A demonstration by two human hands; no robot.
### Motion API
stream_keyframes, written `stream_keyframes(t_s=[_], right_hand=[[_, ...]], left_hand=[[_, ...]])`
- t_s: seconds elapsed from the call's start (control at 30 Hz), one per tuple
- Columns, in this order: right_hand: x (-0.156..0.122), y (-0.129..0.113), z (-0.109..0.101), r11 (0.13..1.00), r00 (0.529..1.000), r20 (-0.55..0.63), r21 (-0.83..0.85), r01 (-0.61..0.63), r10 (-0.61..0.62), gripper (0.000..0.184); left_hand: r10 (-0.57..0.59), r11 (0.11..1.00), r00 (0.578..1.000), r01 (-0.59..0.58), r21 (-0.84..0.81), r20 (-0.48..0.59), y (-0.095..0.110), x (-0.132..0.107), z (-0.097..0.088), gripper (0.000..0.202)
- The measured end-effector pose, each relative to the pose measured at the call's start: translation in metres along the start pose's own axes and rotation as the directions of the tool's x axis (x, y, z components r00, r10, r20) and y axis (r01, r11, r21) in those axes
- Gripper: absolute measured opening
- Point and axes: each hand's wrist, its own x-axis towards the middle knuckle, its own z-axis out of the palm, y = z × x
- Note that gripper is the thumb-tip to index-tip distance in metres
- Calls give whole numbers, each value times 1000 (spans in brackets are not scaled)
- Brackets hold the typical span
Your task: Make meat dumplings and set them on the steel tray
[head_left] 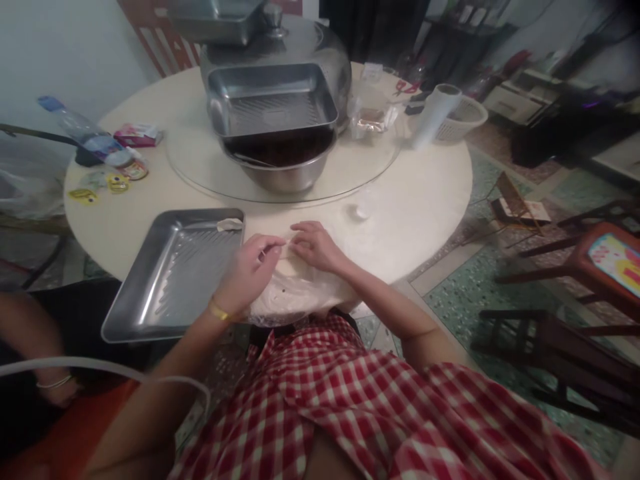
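Observation:
My left hand and my right hand meet over a thin pale wrapper at the near edge of the round table. Both hands have their fingers pinched on the wrapper's upper edge. The wrapper lies on a stack of similar sheets inside clear plastic. A steel tray sits just left of my left hand, with one folded pale piece in its far right corner.
A steel bowl with dark filling stands on a glass turntable, under a second steel tray. A plastic bottle, small packets, a roll and a basket ring the table. Wooden stools stand right. Another person's arm is low left.

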Motion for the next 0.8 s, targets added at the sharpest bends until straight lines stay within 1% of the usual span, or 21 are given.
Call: stream_keyframes(t_s=[0.03,0.07,0.1,0.13,0.17,0.2,0.23,0.27,0.3,0.33,0.37,0.43,0.53,0.6,0.67,0.7,0.73,0.8], right_hand=[[8,-2,-5,1000,1000,6,2,-21,21,14],[15,-4,-10,999,999,10,0,-36,36,14],[23,-7,-15,999,999,13,-7,-41,41,14],[29,-10,-20,999,999,17,-17,-36,36,14],[34,-14,-24,999,1000,21,-33,-20,20,14],[38,-19,-28,999,1000,22,-54,7,-6,14],[39,-25,-31,996,999,19,-79,44,-43,14],[38,-30,-33,991,996,11,-104,89,-88,15],[35,-35,-33,982,990,2,-131,139,-139,15],[30,-39,-33,970,982,-6,-157,188,-191,15],[23,-43,-31,955,971,-12,-183,234,-240,16],[4,-48,-25,920,945,-18,-232,315,-327,19],[-28,-51,-17,867,897,-57,-291,405,-439,23],[-44,-51,-18,832,854,-108,-316,456,-510,23],[-50,-48,-28,817,823,-167,-335,470,-542,21],[-49,-46,-36,823,818,-205,-342,454,-537,21],[-44,-42,-46,838,819,-251,-344,423,-516,20],[-27,-31,-68,883,822,-358,-334,331,-444,20]], left_hand=[[-105,969,994,93,-230,-42,6,-8,2,22],[-227,869,973,180,-461,-47,11,-15,5,22],[-347,712,938,266,-650,3,17,-21,9,23],[-448,526,890,338,-781,84,21,-25,14,26],[-527,335,831,396,-855,178,24,-27,19,31],[-575,162,772,433,-887,272,26,-26,23,37],[-595,21,727,441,-897,344,26,-23,26,42],[-594,-89,702,428,-899,393,24,-18,28,47],[-580,-169,699,399,-901,418,22,-13,29,50],[-559,-228,712,361,-904,425,20,-9,29,51],[-538,-270,731,323,-907,420,19,-5,28,52],[-510,-322,763,260,-910,398,19,-1,25,52],[-501,-340,789,197,-920,354,27,-5,21,52],[-469,-346,812,194,-918,348,34,-11,18,51],[-436,-346,839,178,-921,326,38,-16,13,48],[-431,-344,847,165,-924,312,39,-18,11,47],[-434,-339,851,149,-929,295,40,-21,8,47],[-438,-327,855,137,-935,279,40,-24,1,50]])
